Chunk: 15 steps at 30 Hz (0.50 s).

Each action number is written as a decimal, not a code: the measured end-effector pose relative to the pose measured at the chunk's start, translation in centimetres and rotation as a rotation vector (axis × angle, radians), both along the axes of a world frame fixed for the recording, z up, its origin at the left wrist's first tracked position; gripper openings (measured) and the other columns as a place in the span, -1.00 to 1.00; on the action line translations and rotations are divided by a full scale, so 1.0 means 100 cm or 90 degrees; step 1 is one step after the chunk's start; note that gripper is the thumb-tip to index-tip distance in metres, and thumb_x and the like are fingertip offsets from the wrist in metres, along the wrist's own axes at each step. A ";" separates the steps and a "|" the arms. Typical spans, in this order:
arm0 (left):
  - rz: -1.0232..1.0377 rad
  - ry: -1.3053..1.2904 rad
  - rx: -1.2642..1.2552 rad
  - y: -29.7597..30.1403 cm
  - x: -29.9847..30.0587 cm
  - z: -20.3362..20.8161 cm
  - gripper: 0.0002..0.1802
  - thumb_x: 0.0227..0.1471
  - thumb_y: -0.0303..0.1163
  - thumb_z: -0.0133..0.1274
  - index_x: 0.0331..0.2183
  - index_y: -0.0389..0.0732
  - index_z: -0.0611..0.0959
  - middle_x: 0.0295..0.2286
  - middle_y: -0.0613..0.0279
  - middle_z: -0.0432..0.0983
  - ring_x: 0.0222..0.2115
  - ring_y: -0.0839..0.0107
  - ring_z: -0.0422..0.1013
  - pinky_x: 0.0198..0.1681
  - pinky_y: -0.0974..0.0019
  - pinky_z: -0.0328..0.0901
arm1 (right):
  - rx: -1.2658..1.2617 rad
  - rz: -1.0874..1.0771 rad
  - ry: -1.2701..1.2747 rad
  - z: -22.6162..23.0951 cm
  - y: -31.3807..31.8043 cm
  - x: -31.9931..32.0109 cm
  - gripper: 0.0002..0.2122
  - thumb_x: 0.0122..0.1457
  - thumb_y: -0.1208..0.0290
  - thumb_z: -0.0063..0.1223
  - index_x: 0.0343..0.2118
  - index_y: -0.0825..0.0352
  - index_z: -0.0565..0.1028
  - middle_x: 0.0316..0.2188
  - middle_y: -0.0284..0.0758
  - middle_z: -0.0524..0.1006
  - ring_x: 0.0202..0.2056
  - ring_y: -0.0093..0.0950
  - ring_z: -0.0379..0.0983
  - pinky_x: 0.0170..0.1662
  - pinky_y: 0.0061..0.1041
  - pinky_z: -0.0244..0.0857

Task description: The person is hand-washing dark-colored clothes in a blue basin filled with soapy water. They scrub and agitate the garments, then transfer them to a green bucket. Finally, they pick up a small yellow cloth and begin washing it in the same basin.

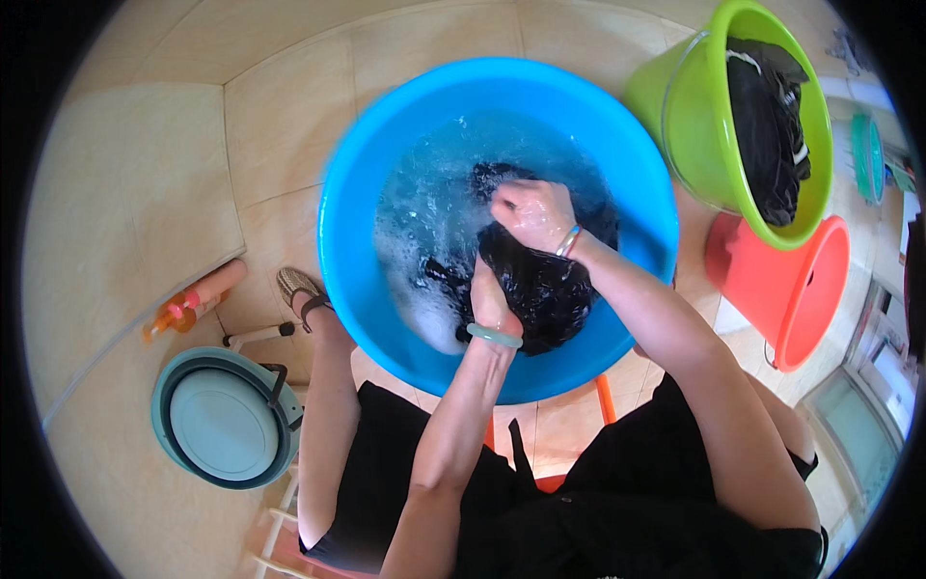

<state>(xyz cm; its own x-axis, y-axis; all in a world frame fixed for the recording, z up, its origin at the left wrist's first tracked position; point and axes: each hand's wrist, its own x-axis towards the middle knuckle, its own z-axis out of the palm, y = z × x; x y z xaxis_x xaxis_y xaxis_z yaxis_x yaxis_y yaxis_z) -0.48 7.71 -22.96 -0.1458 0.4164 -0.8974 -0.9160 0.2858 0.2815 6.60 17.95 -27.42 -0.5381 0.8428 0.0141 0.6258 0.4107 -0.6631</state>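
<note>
A wet black garment lies bunched in the soapy water of a large blue basin, partly under the surface. My right hand, with a silver bangle at its wrist, is closed in a fist on the upper part of the cloth. Just below and to the left, my left hand grips the same garment. A pale green bangle circles that wrist, and the cloth covers most of its fingers. White foam floats along the left side of the water.
A green bucket holding dark clothes stands at the upper right, beside a coral-red bucket. At the lower left is a grey-green collapsible basin. A pink bottle lies near the wall.
</note>
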 end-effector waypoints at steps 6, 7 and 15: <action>0.051 0.153 0.085 0.007 -0.062 -0.048 -0.54 0.08 -0.16 0.21 -0.03 -0.10 0.48 -0.08 0.27 0.42 -0.08 0.37 0.38 0.00 0.23 0.32 | -0.135 -0.179 -0.115 -0.039 0.052 0.041 -0.56 0.18 -0.07 0.00 -0.52 0.27 0.59 -0.42 -0.17 0.57 -0.34 -0.15 0.51 -0.23 -0.31 0.39; 0.059 0.159 0.105 0.015 -0.069 -0.044 -0.37 0.04 -0.12 0.25 0.08 -0.04 0.39 -0.03 0.21 0.38 -0.04 0.33 0.36 0.00 0.21 0.32 | -0.214 -0.219 0.051 -0.038 0.056 0.049 -0.55 0.12 -0.11 0.08 -0.23 0.23 0.58 -0.16 -0.13 0.53 -0.15 -0.15 0.45 -0.10 -0.25 0.33; -0.074 0.409 0.008 -0.002 -0.078 -0.139 -0.34 0.07 -0.43 0.20 0.17 -0.11 0.33 0.02 0.16 0.39 -0.02 0.35 0.32 0.07 0.32 0.23 | 0.068 0.174 -0.401 -0.053 0.000 -0.012 -0.40 0.09 0.22 0.16 0.23 -0.04 0.26 -0.02 -0.16 0.39 0.00 -0.19 0.31 -0.06 -0.07 0.19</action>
<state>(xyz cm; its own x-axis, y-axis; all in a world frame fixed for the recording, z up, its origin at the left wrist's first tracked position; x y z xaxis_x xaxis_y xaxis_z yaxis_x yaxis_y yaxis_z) -8.24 7.53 -36.89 -0.6054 0.4716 -0.6412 -0.5277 0.3653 0.7669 5.40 17.95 -32.76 -0.6645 0.6868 -0.2947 0.7424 0.6517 -0.1551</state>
